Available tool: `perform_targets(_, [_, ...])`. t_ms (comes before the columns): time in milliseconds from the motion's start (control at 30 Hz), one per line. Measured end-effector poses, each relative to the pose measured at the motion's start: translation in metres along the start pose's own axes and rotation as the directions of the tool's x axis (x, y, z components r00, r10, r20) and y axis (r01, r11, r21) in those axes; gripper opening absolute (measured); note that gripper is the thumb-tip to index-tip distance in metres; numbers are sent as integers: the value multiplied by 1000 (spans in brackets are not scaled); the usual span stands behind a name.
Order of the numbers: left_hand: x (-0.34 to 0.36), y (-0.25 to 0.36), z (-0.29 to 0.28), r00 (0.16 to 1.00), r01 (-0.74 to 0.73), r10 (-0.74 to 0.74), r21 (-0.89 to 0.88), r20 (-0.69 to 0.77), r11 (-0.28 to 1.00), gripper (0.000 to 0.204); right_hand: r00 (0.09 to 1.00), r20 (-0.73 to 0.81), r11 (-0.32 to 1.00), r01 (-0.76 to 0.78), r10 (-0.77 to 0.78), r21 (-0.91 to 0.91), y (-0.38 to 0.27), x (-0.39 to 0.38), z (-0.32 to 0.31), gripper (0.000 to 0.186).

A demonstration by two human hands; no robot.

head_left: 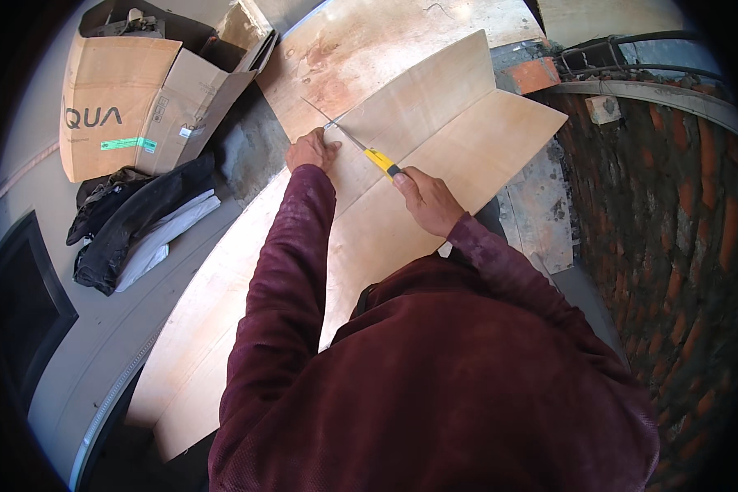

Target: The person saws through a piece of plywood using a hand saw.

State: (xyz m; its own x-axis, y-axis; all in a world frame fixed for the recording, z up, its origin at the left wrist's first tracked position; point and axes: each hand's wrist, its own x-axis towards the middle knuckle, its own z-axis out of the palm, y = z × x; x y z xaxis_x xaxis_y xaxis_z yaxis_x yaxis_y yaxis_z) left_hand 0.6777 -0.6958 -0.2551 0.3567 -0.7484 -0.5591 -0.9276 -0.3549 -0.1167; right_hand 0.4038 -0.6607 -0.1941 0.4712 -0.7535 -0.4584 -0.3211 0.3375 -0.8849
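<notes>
My right hand (430, 199) is closed round the yellow-and-black handle of a jab saw (379, 161). Its long, thin blade points away to the upper left and lies across the edge of a thin plywood sheet (394, 184). Close to the blade, my left hand (310, 152) grips that sheet's left edge with bent fingers. The pale sheet stretches under both forearms toward the lower left. Creases or bends run along it, and its far right end splits into two angled flaps.
Beyond lies another stained wooden board (394, 49). On the left stands an open cardboard box (123, 90) filled with odds and ends, with dark clothing (143, 217) in front of it. A rough brick wall (672, 246) rises on the right, near an orange block (535, 75).
</notes>
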Motion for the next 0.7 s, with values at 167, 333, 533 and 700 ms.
perform_targets(167, [-2, -22, -12, 998, 49, -48, -19, 28, 999, 39, 985, 106, 990, -140, 137, 26, -37, -115, -63, 31])
perform_targets(333, [0, 8, -7, 998, 20, -20, -3, 55, 1000, 39, 996, 61, 997, -58, 61, -60, 13, -13, -11, 32])
perform_targets(533, [-6, -16, -6, 998, 46, -47, 2, 37, 999, 39, 994, 75, 997, -75, 73, 26, -25, -60, -28, 31])
perform_targets(700, [-4, -15, -9, 999, 28, -27, -29, 29, 999, 42, 984, 104, 990, -140, 141, -16, -36, -87, -49, 29])
